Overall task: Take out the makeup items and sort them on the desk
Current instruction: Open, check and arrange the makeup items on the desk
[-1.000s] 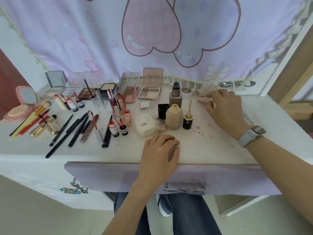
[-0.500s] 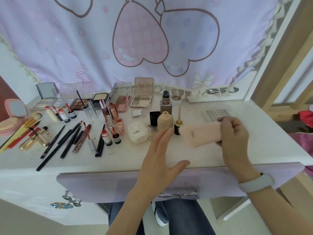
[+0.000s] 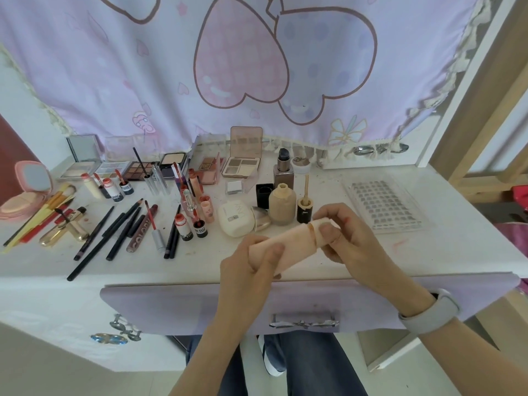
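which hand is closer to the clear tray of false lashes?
Right. The right hand sits just left of the lash tray, gripping the pink tube's cap end; the left hand holds the tube's far end.

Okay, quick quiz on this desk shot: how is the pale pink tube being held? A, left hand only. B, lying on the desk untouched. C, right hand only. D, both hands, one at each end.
D: the left hand grips the lower end of the pale pink tube and the right hand pinches its cap end, above the front edge of the white desk.
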Demonstrator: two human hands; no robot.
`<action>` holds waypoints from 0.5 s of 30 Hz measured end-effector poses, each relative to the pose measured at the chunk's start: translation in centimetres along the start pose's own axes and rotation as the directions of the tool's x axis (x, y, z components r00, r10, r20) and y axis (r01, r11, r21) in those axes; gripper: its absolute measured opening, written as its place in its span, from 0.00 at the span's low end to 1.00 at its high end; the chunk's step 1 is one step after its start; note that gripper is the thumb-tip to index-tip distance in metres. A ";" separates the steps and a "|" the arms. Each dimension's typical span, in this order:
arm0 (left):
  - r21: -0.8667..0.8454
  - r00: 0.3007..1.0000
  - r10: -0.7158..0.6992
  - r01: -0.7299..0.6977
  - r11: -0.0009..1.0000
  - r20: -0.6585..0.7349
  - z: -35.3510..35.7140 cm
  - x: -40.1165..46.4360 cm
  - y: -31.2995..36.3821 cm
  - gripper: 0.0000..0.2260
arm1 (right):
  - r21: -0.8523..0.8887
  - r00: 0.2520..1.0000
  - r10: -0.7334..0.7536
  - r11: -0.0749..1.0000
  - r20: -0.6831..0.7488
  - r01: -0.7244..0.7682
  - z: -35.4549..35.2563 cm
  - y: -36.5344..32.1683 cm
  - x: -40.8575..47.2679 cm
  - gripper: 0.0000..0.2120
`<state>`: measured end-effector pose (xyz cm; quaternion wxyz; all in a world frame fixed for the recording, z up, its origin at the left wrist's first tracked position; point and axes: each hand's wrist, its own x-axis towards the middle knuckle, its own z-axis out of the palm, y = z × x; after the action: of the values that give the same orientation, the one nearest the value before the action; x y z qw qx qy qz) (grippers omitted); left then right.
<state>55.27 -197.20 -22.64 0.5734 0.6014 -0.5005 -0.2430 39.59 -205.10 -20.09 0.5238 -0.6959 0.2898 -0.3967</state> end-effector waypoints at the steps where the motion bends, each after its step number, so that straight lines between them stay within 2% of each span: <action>1: -0.036 1.000 -0.021 0.020 0.999 -0.010 -0.2 0.2 -0.2 0.10 | -0.008 0.998 0.021 1.000 0.053 -0.021 -0.2 0.1 0.1 0.04; 3: -0.055 0.999 -0.046 0.045 0.997 -0.009 -0.7 0.7 -0.3 0.07 | -0.042 0.995 0.040 0.998 0.094 -0.036 -0.6 0.2 0.2 0.09; 5: -0.015 0.996 -0.091 0.090 0.996 -0.019 -1.0 0.9 -0.7 0.02 | -0.008 0.997 0.057 0.998 0.060 -0.056 -0.9 0.3 0.4 0.10; 7: 0.082 0.991 -0.126 0.129 0.988 -0.048 -1.2 1.0 -1.3 0.01 | -0.037 0.997 0.070 0.997 0.007 -0.070 -1.0 0.7 0.7 0.11; 9: 0.236 0.991 -0.101 0.119 0.965 -0.084 -1.2 1.0 -1.6 0.04 | -0.205 0.998 0.059 0.977 -0.033 -0.064 -1.0 1.4 0.9 0.12; 12: 0.530 0.994 0.010 0.047 0.847 -0.104 -1.2 1.2 -1.9 0.10 | -0.496 1.000 0.017 0.869 0.021 -0.004 -0.6 2.5 0.1 0.12; 15: 0.629 0.986 0.105 -0.001 0.777 -0.127 -1.2 1.5 -2.1 0.14 | -0.640 0.994 -0.069 0.761 0.088 0.110 -0.5 3.4 -0.3 0.10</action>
<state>57.56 -198.38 -23.92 0.3843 0.7605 -0.5234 0.0011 39.06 -206.09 -23.34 0.2425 -0.8577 0.3590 -0.2768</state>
